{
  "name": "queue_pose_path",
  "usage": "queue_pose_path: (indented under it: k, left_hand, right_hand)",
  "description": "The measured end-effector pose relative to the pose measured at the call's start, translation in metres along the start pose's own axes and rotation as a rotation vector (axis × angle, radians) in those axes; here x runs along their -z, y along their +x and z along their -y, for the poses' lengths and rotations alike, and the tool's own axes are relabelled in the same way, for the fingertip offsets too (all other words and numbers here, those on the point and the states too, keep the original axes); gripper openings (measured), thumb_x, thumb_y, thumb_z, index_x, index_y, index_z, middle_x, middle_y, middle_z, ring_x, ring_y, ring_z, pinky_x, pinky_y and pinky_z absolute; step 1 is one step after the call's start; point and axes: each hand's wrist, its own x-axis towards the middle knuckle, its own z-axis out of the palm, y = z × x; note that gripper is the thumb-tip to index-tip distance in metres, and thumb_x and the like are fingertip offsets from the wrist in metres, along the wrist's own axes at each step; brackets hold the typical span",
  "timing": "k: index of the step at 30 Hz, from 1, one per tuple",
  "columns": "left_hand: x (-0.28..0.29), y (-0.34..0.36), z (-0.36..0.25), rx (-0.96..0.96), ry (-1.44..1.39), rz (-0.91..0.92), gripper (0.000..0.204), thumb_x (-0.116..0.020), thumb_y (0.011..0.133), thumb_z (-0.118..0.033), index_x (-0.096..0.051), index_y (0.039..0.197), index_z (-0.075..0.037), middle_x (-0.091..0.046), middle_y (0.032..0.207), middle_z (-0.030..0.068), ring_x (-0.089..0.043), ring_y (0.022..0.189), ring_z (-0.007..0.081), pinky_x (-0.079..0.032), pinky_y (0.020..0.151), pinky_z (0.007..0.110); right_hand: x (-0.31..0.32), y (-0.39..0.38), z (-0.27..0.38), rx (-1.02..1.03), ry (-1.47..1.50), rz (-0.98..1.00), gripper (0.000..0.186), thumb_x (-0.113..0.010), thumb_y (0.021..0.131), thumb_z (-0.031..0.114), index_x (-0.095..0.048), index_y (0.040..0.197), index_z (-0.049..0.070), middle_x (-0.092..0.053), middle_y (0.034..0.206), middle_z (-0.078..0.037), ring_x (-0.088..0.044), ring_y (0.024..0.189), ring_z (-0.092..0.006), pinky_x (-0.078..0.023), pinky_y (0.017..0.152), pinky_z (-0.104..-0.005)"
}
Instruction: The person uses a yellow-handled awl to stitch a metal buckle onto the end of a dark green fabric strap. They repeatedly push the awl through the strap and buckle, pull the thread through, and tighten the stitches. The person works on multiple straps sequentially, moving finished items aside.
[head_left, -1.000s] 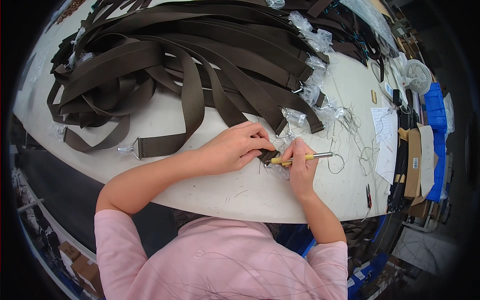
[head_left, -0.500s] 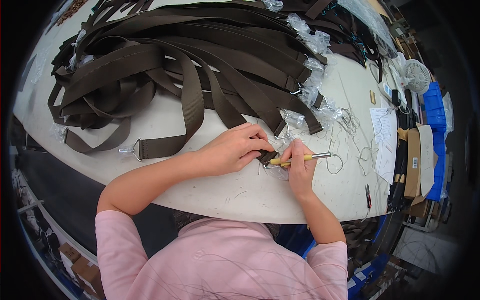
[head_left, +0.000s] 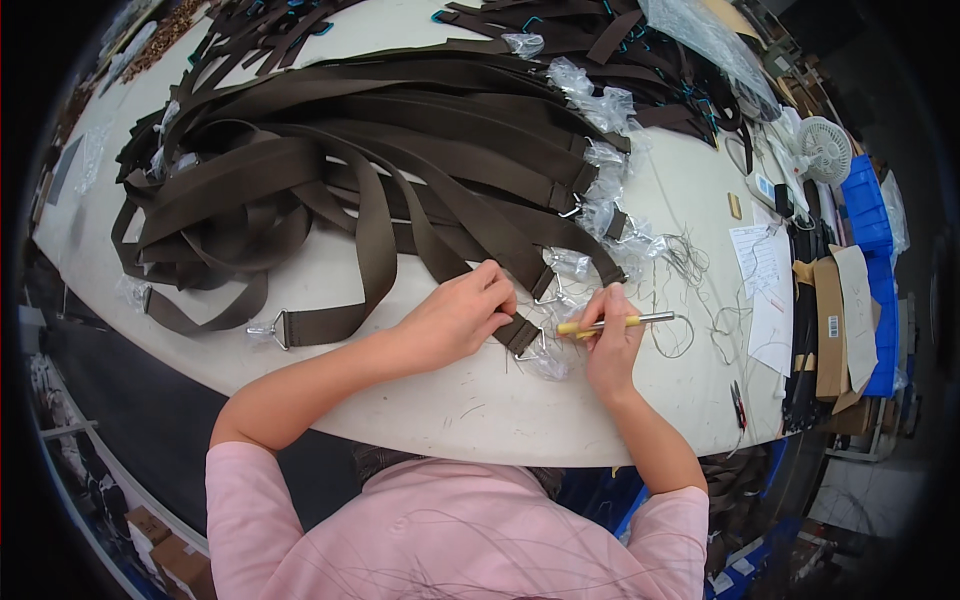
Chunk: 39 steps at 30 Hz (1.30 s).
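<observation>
Surface (head_left: 400, 425): we see a pale top with a curved near edge, carrying the strap pile (head_left: 450, 115).
Strap pile: our landmark; we see long dark brown bands, heaped and looped, their ends fanning out to the right.
Blue bins (head_left: 866, 210): we find these well to the right of the strap pile.
Cardboard box (head_left: 830, 320): open and upright, it is also well to the right of the pile.
Plastic wraps (head_left: 607, 190): clear and crumpled, they run along the pile's right-hand ends.
Papers (head_left: 770, 310): we see white sheets to the right of the pile.
Fan (head_left: 825, 150): small and white, right of the pile.
Left hand (head_left: 462, 315): on the pile's near side; we see its grip pinched on a strap end (head_left: 515, 333).
Right hand (head_left: 613, 350): off the pile's near right corner; its grip is closed around a pen-like tool (head_left: 652, 319).
Strap end: just off the pile's near right side, flat on the surface.
Tool: yellow and silver, right of the strap end, its yellow tip apart from it.
Snips (head_left: 738, 405): we see them lying near side, well right of the pile.
Metal ring (head_left: 530, 350): at the strap end, on the pile's near side.
Threads (head_left: 690, 260): loose and tangled, right of the pile.
</observation>
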Motion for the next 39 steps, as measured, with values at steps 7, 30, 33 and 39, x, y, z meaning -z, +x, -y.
queue_pose_path:
  k: [7,30,33,39]
  left_hand:
    - [-0.002,0.007,-0.03,0.097,0.056,-0.006,0.018,-0.074,0.082,-0.005,-0.059,0.092,-0.002,-0.055,0.095,0.0098,-0.063,0.08,0.023,-0.053,0.07,0.035]
    - [-0.014,0.012,-0.021,0.105,-0.131,-0.041,0.012,-0.068,0.084,0.005,-0.064,0.095,0.002,-0.064,0.087,0.0069,-0.066,0.073,0.0155,-0.055,0.067,0.028]
    - [-0.013,0.011,-0.02,0.1,-0.131,-0.046,0.011,-0.068,0.084,0.005,-0.064,0.095,0.001,-0.064,0.087,0.0068,-0.066,0.072,0.0155,-0.054,0.067,0.028]
    - [-0.012,0.011,-0.021,0.104,-0.127,-0.03,0.012,-0.068,0.085,0.004,-0.064,0.096,0.001,-0.065,0.087,0.0071,-0.065,0.073,0.0154,-0.054,0.067,0.028]
  right_hand:
    - [-0.004,0.002,0.001,0.031,0.053,0.098,0.053,-0.042,0.111,0.032,-0.06,0.073,0.001,-0.06,0.065,-0.003,-0.05,0.057,-0.0077,-0.039,0.052,-0.0251]
    - [0.0,0.006,-0.003,0.132,-0.188,0.191,0.046,-0.048,0.108,0.023,-0.066,0.074,-0.002,-0.062,0.065,-0.007,-0.052,0.057,-0.0112,-0.044,0.056,-0.0287]
    - [-0.002,0.006,-0.002,0.146,-0.197,0.194,0.046,-0.048,0.108,0.022,-0.065,0.073,-0.002,-0.061,0.064,-0.006,-0.052,0.056,-0.0112,-0.044,0.056,-0.0286]
    - [-0.003,0.005,-0.003,0.159,-0.201,0.187,0.046,-0.047,0.109,0.021,-0.064,0.073,-0.002,-0.062,0.065,-0.007,-0.053,0.057,-0.0116,-0.045,0.057,-0.0288]
